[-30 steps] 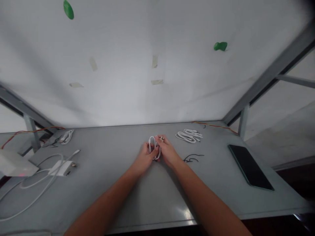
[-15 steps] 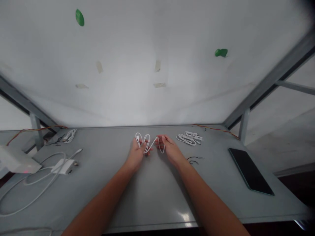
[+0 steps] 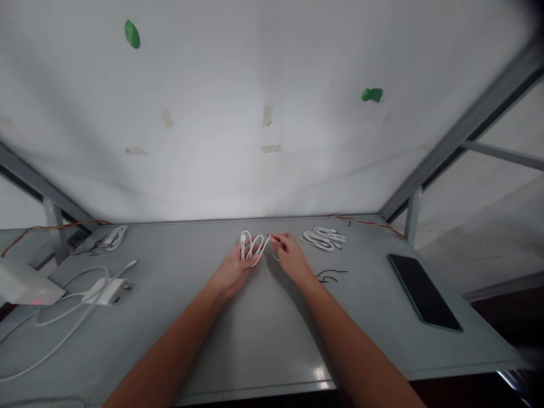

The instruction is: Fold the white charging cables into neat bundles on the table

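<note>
the white cable (image 3: 264, 249) is in midair over the middle of the counter (image 3: 272, 340), shared between both hands. the left hand (image 3: 233, 271) has its grip closed round a set of upright loops, thumb across them; the right hand (image 3: 291, 258) pinches a stretch leading off from those loops, with a short bit hanging below its fingers. as i judge it, the work is partway — several loops are gathered, but that stretch lies outside them, and i can make out no tie round the bunch. a looped cable bundle (image 3: 323, 239) lies to the right, near some thin black strands (image 3: 329, 277); another white bundle (image 3: 115, 237) sits at the far left.

hard to tell: the left fingers are mostly behind the loops, the right fingertips are blurred — and the right forearm seems to cover part of the strands.
</note>
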A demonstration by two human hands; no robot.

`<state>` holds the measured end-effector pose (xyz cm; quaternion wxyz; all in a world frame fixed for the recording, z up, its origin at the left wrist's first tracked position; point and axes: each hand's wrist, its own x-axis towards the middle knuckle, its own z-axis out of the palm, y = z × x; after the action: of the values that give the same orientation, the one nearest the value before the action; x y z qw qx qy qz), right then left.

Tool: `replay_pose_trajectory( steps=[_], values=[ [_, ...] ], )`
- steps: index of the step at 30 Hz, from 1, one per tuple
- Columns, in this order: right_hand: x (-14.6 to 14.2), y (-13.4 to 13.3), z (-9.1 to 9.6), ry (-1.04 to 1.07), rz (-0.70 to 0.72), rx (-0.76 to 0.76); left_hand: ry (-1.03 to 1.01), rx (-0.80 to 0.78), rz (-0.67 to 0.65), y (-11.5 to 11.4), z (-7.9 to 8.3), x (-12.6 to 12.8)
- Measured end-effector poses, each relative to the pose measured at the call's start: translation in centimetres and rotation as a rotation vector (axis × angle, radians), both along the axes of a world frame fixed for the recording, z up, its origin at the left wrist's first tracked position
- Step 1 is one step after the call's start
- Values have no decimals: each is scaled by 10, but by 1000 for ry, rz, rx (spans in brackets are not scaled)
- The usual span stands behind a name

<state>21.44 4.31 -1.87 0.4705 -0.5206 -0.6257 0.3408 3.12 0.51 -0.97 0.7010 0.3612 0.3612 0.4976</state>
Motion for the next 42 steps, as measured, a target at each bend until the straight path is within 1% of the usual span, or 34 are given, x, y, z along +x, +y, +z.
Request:
replay_pose_trajectory(
  steps=[2,4,6,8,10,12,14,16,19,22,24,27,31,33,36,39,42],
  values=[
    [2,1,1,-18,-11,6,-2,22,32,1,-1,0],
    [3,1,2,32,-8,-41,43,33,72,1,-2,0],
    [2,-1,3,111,21,-128,151,51,116,2,-2,0],
    [0,-3,4,205,81,-204,284,94,156,2,-2,-1],
    [-2,-4,4,300,135,-237,392,153,182,3,-2,-1],
    [-3,-4,1,347,133,-249,457,188,181,3,-2,-1],
    [-3,-2,-2,320,69,-256,499,199,172,3,-4,-2],
    [-1,0,-5,264,-35,-266,549,206,169,4,-6,-3],
    [1,3,-7,214,-170,-302,656,249,202,7,-12,-5],
    [2,3,-5,210,-220,-337,737,259,264,9,-18,-6],
    [3,2,-2,228,-211,-345,744,244,279,10,-21,-5],
    [4,2,1,303,-169,-355,713,240,268,11,-24,-5],
    [1,1,-1,415,-137,-412,664,247,261,11,-27,-3],
    [-2,0,-3,490,-88,-446,636,226,260,11,-27,-2],
    [-5,-2,-3,646,15,-464,582,200,271,11,-23,-2],
    [-6,-3,1,765,47,-465,610,203,282,10,-14,-4],
    [-5,-5,5,821,76,-492,609,202,301,9,-5,-4]
  ],
)
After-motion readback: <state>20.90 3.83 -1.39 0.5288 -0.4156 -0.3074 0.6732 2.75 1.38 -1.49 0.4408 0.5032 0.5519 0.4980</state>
